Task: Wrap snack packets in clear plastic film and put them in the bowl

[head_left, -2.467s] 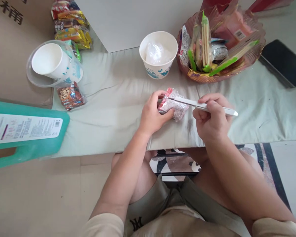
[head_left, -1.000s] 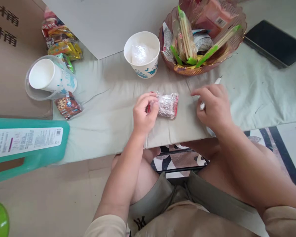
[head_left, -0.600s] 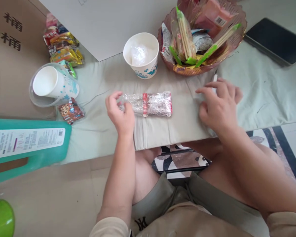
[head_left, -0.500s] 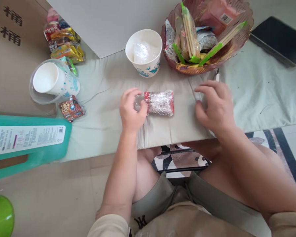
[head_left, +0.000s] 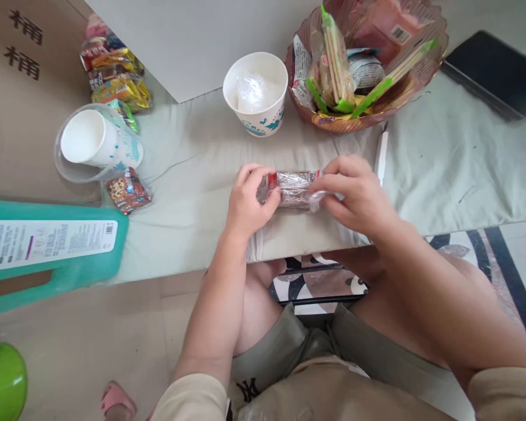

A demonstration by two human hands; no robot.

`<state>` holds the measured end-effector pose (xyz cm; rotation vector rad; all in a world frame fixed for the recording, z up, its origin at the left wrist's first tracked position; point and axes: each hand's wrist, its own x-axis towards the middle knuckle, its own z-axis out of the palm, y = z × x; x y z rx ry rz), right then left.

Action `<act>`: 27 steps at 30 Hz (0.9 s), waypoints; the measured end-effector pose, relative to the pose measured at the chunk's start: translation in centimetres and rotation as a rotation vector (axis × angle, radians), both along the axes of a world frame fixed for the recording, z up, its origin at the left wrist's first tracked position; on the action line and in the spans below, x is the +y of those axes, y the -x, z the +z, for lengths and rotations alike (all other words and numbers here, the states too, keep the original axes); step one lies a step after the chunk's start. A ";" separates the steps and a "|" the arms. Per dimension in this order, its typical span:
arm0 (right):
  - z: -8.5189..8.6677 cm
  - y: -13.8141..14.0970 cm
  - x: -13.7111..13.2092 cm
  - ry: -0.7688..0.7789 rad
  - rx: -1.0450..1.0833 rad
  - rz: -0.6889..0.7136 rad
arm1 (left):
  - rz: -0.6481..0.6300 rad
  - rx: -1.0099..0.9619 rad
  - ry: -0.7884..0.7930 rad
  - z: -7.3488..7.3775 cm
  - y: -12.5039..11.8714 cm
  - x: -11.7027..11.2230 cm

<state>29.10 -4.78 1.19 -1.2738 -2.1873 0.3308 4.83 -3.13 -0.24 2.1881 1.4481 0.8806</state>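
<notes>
Both my hands hold a small snack packet (head_left: 294,188) in clear wrap with red ends, dark contents showing through. My left hand (head_left: 252,196) grips its left end, thumb along the near edge and fingers over the far edge. At the other end, my right hand (head_left: 353,190) pinches the wrapper between thumb and fingers. A white utility knife (head_left: 381,155) lies on the cloth just right of my right hand. Beyond the packet stands a white paper cup (head_left: 263,124) with crumpled clear plastic inside.
A pink-brown glass bowl (head_left: 348,121) of wrapped snacks stands at the back right, with a black phone-like slab (head_left: 495,73) beyond it. At left are a tilted paper cup (head_left: 114,146), a small cookie packet (head_left: 128,192), several snack packs (head_left: 118,73) and a teal container (head_left: 79,266).
My right hand has moved left from the cloth and taken hold of the packet's right end. My left hand and the packet have shifted slightly right. A pink slipper now shows on the floor.
</notes>
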 end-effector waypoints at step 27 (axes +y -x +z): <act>1.5 -1.9 -1.6 -0.022 -0.172 -0.104 | 0.019 0.000 -0.321 2.1 0.0 -2.1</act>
